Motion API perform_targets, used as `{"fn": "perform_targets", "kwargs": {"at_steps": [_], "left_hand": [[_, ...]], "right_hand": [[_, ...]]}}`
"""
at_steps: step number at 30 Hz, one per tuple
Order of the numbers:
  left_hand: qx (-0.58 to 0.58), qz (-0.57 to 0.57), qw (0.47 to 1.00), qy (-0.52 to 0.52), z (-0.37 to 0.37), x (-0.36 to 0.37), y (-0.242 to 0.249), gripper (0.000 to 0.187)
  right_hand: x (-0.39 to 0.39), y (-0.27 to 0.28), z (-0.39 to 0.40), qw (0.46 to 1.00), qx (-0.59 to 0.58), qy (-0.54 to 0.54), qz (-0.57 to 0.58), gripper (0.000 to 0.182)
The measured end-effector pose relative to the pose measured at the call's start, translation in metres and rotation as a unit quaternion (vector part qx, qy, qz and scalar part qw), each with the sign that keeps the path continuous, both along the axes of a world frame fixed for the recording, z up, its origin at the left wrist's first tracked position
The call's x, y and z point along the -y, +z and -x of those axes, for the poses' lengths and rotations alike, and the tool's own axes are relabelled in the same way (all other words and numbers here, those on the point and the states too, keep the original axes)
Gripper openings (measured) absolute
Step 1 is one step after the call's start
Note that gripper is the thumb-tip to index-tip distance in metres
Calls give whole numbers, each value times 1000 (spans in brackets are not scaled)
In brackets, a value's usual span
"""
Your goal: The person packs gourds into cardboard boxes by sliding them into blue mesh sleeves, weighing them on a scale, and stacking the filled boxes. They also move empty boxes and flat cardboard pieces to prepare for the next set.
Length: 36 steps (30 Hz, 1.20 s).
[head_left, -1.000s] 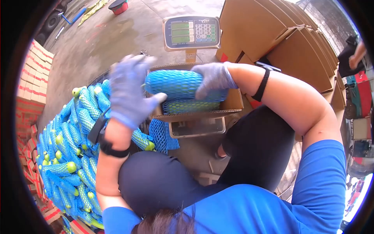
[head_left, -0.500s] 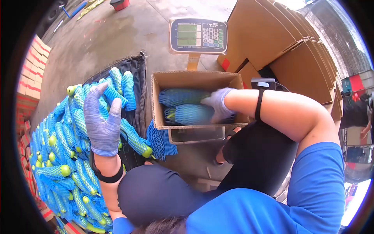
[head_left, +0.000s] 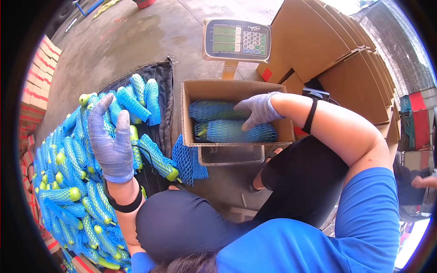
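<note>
So I've got 2 long, rounded green gourds in blue diamond-mesh (head_left: 243, 132) inside a brown corrugated cardboard box (head_left: 230, 91). My grey-gloved right hand (head_left: 261, 109) angles over them, fingers parted; my grey-gloved left hand (head_left: 111, 143)'s raised, thumb and fingers spread.

Covered by right fingers (head_left: 243, 105): right end of far netted vegetable (head_left: 211, 110) and a bit of near netted vegetable (head_left: 241, 132). Can't tell if touching or just above. Can't see carton (head_left: 218, 92) floor under them, nor any lower layer. Mostly blocked by carton, just below right fingers: scale plate (head_left: 231, 155). Too faint to read, beyond right fingers: digits on scale display (head_left: 226, 38). Behind left fingers (head_left: 97, 120): part of netted pile (head_left: 70, 157), overlapped too much to count. Cut by dark round rim, left of left fingers: stacked cartons (head_left: 40, 86). Cut by top edge, far beyond left fingers: red tub (head_left: 145, 3). Blurred and cropped, far right of right fingers: another person's hand (head_left: 423, 182).
</note>
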<state>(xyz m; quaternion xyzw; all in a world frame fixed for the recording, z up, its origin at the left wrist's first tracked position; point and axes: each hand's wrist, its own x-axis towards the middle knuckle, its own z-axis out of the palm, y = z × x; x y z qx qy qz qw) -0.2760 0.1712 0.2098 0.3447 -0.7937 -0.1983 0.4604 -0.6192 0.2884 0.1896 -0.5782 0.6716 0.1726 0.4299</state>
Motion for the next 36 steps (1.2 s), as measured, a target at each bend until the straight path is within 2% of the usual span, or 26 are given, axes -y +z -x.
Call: {"fn": "perform_targets", "kwargs": {"at_steps": [7, 9, 11, 12, 13, 14, 16, 17, 18, 20, 22, 24, 26, 28, 30, 31, 32, 34, 35, 36], "left_hand": [[-6, -5, 1000, 1, 1, -1, 2, 35], [-28, 38, 999, -9, 4, 0, 5, 34], [-67, -12, 997, -20, 4, 1, 0, 33], [-164, -167, 970, -71, 3, 2, -8, 32], [-238, -203, 946, -90, 4, 4, -20, 27], [-177, -117, 976, -58, 1, 2, -18, 22], [-174, -163, 971, -25, -8, -13, -45, 24], [-172, -187, 967, -8, -12, -20, -59, 25], [-220, -286, 932, -7, -20, -27, -77, 26], [-256, -326, 909, 44, -44, -60, -114, 25], [-148, -286, 932, 164, -82, -103, -153, 22], [-56, -277, 925, 252, -123, -148, -202, 24], [45, -261, 916, 301, -164, -188, -234, 26], [112, -251, 892, 359, -201, -210, -251, 31], [226, -359, 790, 442, -233, -211, -263, 40], [270, -455, 734, 426, -249, -203, -269, 43], [313, -543, 667, 402, -265, -191, -275, 47], [360, -598, 621, 356, -283, -169, -273, 52], [374, -559, 642, 369, -292, -166, -291, 53], [352, -552, 642, 399, -286, -161, -276, 48]], "right_hand": [[-2, -7, -2, 1000, 27, 12, -8, 90], [-1, -6, -12, 997, -5, 47, -58, 91], [-11, -31, -9, 998, 23, 49, 11, 86], [-18, -42, -8, 997, 36, 52, 46, 85], [-20, -56, -9, 995, 57, 56, 67, 85], [-25, -73, -6, 994, 66, 42, 80, 88], [-26, -79, -9, 985, 60, 66, 148, 89], [-24, -76, -13, 989, 48, 73, 119, 88], [-18, -73, -17, 992, 29, 77, 95, 86], [-16, -87, -8, 983, 15, 116, 142, 79], [-12, -73, -25, 983, 7, 126, 135, 76], [-16, -66, -26, 984, -12, 121, 129, 73], [-21, -71, -12, 988, 111, 10, 106, 69], [-27, -67, -13, 990, 100, 12, 100, 67], [-36, -75, -14, 975, 193, -67, 84, 64], [-34, -94, 6, 976, 188, -66, 84, 64], [-28, -124, 46, 977, 116, 108, 140, 63], [-32, -150, 74, 942, 32, 276, 189, 63], [-29, -152, 77, 924, -30, 344, 163, 46], [-27, -147, 77, 913, -67, 373, 150, 41]]}}
